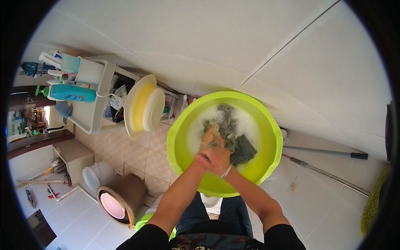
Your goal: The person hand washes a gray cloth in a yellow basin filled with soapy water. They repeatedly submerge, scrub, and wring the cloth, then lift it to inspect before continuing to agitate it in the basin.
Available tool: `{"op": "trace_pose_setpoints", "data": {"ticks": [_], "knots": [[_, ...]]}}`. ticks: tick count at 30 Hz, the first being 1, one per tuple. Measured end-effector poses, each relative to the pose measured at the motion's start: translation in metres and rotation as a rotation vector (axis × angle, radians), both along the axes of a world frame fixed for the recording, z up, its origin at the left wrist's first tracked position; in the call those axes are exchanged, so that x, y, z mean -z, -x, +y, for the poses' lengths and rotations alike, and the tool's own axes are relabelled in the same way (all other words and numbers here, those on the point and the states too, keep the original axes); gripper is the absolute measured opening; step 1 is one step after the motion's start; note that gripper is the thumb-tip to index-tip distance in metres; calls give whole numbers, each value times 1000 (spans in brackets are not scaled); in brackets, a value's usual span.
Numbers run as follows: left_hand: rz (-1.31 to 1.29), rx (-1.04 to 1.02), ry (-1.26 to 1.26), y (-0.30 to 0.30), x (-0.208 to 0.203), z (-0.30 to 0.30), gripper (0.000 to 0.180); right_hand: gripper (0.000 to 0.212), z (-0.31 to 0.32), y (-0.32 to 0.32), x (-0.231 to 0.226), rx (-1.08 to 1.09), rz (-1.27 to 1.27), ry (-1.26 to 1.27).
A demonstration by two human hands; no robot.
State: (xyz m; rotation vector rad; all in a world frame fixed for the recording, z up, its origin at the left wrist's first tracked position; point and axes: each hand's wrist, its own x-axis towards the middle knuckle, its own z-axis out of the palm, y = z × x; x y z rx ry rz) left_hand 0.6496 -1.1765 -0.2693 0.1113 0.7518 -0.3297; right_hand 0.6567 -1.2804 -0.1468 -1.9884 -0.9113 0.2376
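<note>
A big lime-green basin (275, 156) stands in front of me with foamy water in it. Wet dark grey-green clothing (243, 150) lies bunched in the suds, part of it under the foam. My left hand (209, 138) is closed on a fold of this garment near the basin's middle. Close against it, my right hand (218, 158) crosses over from the right and grips the cloth too. Its fingers are partly hidden and somewhat blurred. A light band (227, 171) circles my right wrist.
Left of the basin, a white shelf rack (98, 118) holds a blue pump bottle (73, 93), with a yellow-and-white folding basin (141, 106) hung at its side. A brown barrel (129, 189) and white bucket (98, 175) stand lower left. Poles (329, 152) lie at right. Tiled wall (208, 41) rises behind.
</note>
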Motion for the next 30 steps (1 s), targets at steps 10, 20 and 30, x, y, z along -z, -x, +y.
{"op": "trace_pose_setpoints", "data": {"ticks": [10,20,30], "knots": [[194,-132,-271,-16,-64,-37,27,31,-9,-26,33,433,-49,157],[58,165,-554,-10,-113,-16,43,38,-13,-54,34,647,173,266],[-159,564,-1053,7,-158,35,27,36,-25,-77,-21,616,1274,-464]]}}
